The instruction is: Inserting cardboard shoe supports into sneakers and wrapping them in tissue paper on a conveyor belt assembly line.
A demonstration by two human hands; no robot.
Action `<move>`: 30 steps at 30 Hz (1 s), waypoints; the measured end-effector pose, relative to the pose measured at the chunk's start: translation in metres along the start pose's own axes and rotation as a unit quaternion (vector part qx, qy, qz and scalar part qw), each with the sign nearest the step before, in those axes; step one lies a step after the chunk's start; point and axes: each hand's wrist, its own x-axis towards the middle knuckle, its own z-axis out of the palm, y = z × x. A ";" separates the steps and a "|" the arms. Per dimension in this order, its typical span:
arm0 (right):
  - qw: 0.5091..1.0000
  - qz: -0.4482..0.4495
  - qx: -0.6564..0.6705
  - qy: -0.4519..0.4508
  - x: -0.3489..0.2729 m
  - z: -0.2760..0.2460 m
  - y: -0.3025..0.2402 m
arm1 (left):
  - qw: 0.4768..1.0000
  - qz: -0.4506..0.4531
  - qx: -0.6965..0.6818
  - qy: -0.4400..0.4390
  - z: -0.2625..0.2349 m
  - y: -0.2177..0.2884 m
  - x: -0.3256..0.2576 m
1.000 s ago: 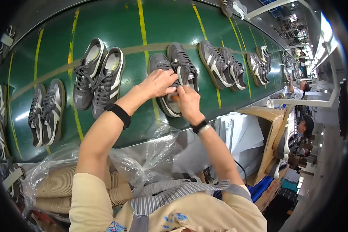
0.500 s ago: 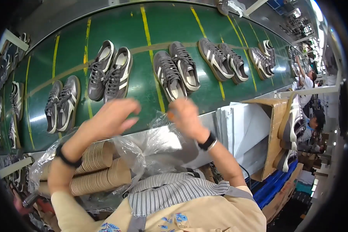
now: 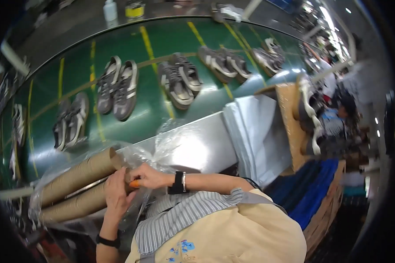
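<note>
Two long stacks of nested brown paper pieces (image 3: 77, 177) lie side by side in a clear plastic bag (image 3: 131, 153) at the lower left. My left hand (image 3: 117, 195) grips the right end of the nearer stack, its fingers over the top and the thumb underneath. Close beside it, my right hand (image 3: 148, 176) is closed at that same end. A small orange thing (image 3: 135, 184) shows at its fingers; its kind is hard to make out. The fingertips of both hands are partly hidden against the paper.
On the green conveyor (image 3: 149, 105) with yellow lines stand several pairs of grey sneakers (image 3: 125, 90). Right of the metal ledge (image 3: 202, 144) lean white sheets (image 3: 250, 131) beside a cardboard box (image 3: 289, 127). Blue material (image 3: 311, 188) lies lower right. People sit farther off at right.
Both hands have come back from the conveyor's edge, down and left onto the brown paper stack. The head view has shifted, and the pair of sneakers in front now stands free of my hands.
</note>
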 end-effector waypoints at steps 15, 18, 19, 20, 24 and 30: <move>0.721 0.078 -0.305 0.618 -0.271 -0.197 -0.060 | 0.848 -0.095 -0.475 -0.217 0.054 0.083 0.105; 0.633 0.110 -0.403 0.652 -0.328 -0.250 -0.025 | 0.812 -0.079 -0.533 -0.223 0.079 0.127 0.134; 0.621 0.066 -0.458 0.633 -0.332 -0.263 -0.023 | 0.798 -0.087 -0.513 -0.303 0.086 0.141 0.141; 0.668 0.069 -0.447 0.590 -0.325 -0.277 -0.015 | 0.780 -0.097 -0.488 -0.380 0.092 0.154 0.146; 0.767 0.156 -0.548 0.294 -0.285 -0.303 0.019 | 0.756 0.004 -0.443 -0.482 0.122 0.201 0.137; 0.825 0.079 -0.439 0.347 -0.286 -0.314 0.030 | 0.809 -0.038 -0.558 -0.181 0.181 0.229 0.215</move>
